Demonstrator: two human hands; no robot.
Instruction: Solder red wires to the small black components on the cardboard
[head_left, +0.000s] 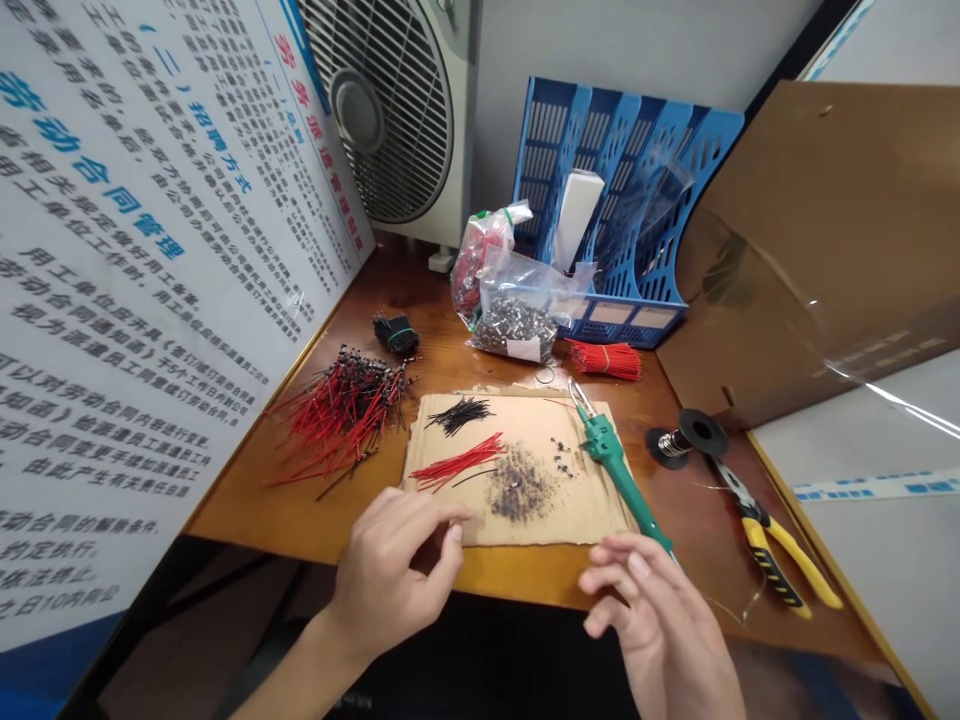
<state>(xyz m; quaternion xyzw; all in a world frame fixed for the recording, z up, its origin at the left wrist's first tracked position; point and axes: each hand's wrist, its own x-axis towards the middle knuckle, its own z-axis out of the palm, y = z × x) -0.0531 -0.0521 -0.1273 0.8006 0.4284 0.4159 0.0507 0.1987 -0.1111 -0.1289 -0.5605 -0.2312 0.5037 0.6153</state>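
Observation:
My left hand (397, 565) hovers over the front left edge of a cardboard sheet (442, 520), its fingers curled loosely, with nothing visible in them. At the front right, my right hand (656, 615) is open, fingers bent and apart, near the lower end of a green soldering iron (619, 470). That iron lies across the cardboard's right side, its metal tip pointing away. Also on the cardboard are cut red wires (459, 461), a small heap of black wires (459, 414), a few small metal parts (561, 458) and a patch of dark specks (517, 488).
A tangled pile of red and black wires (349, 405) lies left, near a banded black bundle (396, 333). Behind stand a bag of metal parts (514, 325), a red bundle (606, 360) and a blue file rack (622, 310). A solder spool (686, 437) and pliers (772, 545) lie right.

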